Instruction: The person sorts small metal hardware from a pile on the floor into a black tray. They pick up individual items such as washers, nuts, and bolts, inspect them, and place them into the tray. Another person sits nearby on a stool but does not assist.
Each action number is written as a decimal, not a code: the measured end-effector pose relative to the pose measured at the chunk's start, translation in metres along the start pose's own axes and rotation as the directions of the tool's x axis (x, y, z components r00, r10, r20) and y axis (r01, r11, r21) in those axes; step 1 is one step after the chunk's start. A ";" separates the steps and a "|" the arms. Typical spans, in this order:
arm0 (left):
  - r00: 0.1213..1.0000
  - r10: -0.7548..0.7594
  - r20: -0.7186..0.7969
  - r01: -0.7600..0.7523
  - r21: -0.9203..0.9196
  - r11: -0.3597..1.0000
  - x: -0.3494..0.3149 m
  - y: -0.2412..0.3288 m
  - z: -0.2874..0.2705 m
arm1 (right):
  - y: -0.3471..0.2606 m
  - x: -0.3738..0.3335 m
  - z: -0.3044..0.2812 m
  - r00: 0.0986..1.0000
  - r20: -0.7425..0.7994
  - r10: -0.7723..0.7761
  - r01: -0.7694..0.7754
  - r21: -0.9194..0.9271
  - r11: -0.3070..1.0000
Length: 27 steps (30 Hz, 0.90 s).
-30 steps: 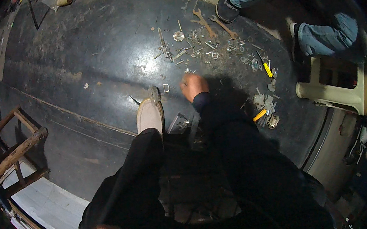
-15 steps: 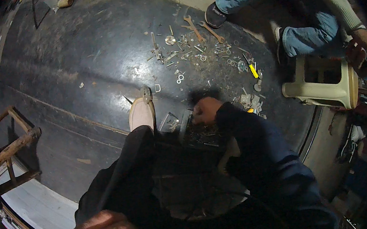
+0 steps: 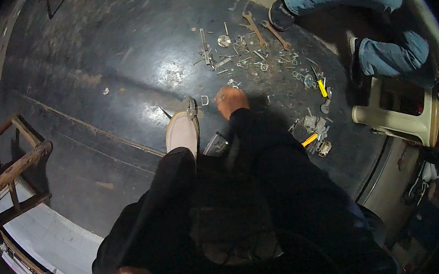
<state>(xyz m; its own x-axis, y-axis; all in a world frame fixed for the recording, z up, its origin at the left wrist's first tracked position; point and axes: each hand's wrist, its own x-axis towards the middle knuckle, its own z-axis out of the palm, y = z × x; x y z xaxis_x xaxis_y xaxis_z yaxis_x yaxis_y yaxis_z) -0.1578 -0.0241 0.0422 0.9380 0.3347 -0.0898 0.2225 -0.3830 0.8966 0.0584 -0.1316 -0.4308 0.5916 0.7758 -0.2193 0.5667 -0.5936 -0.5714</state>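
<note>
Right hand (image 3: 232, 102) curled, grip unclear, beside D-ring (image 3: 204, 100) and washers (image 3: 232, 83); likely picking step, calling next for fingertip precision.

"What sort of place is being used here?"
"A workshop, by the look of it. The dark floor (image 3: 110, 46) is being taken up in part by scattered small metal parts (image 3: 224, 41), and two rusty-looking wrenches (image 3: 256, 31) are being seen beside them."
"Is that reading being supported by anything else?"
"Yes, yellow-handled tools (image 3: 322, 88) are being shown among the loose pieces."
</note>
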 end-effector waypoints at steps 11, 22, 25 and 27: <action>1.000 0.000 -0.016 0.000 -0.002 1.000 0.001 -0.003 0.000 | -0.013 -0.008 0.001 0.999 0.026 0.037 -0.029 -0.241 0.970; 0.995 0.082 0.062 -0.080 -0.040 0.996 0.001 0.001 0.001 | 0.047 -0.027 -0.072 0.986 -0.043 0.163 -0.153 0.177 0.972; 0.996 0.091 0.011 -0.092 0.016 0.996 -0.001 0.005 0.006 | 0.051 -0.036 -0.076 0.983 0.060 0.174 -0.178 0.072 0.981; 0.996 0.075 0.051 -0.077 0.030 0.997 -0.002 0.007 0.006 | 0.052 -0.038 -0.072 0.980 0.112 0.164 -0.165 0.002 0.986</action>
<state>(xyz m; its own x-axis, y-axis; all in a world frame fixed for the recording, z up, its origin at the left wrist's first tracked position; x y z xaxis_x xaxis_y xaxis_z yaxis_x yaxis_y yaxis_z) -0.1565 -0.0330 0.0459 0.9645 0.2603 -0.0444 0.1578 -0.4332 0.8874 0.1065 -0.2070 -0.3952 0.6086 0.6870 -0.3970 0.4601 -0.7132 -0.5288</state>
